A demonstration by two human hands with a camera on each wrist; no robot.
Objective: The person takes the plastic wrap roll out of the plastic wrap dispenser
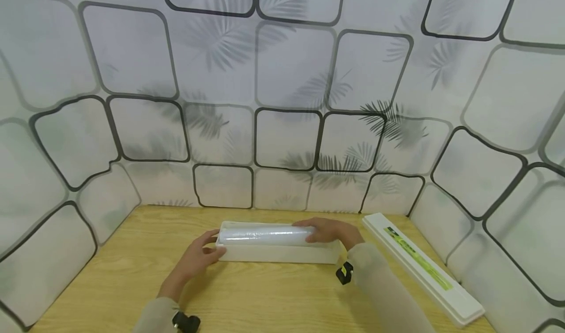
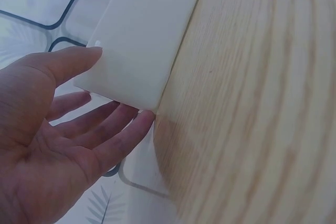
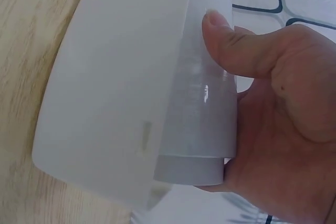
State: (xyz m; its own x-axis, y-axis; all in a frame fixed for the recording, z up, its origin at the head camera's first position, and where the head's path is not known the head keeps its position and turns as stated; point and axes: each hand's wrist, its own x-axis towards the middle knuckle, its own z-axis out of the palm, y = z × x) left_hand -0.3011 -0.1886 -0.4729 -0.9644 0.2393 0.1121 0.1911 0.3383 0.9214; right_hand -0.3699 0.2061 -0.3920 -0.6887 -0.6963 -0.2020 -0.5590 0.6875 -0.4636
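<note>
My left grip (image 1: 200, 254) holds the left end of an open white box (image 1: 278, 254), thumb on its near wall and fingers about the end. Rightward from there, a shiny, film-wrapped roll (image 1: 265, 236) lies in the box, reaching to my right grip (image 1: 331, 231), which clasps its right part, thumb on the near side. Just right of that grip, a long white lid (image 1: 456, 301) with a green label (image 1: 417, 258) lies slantwise on the table (image 1: 265, 294).
</note>
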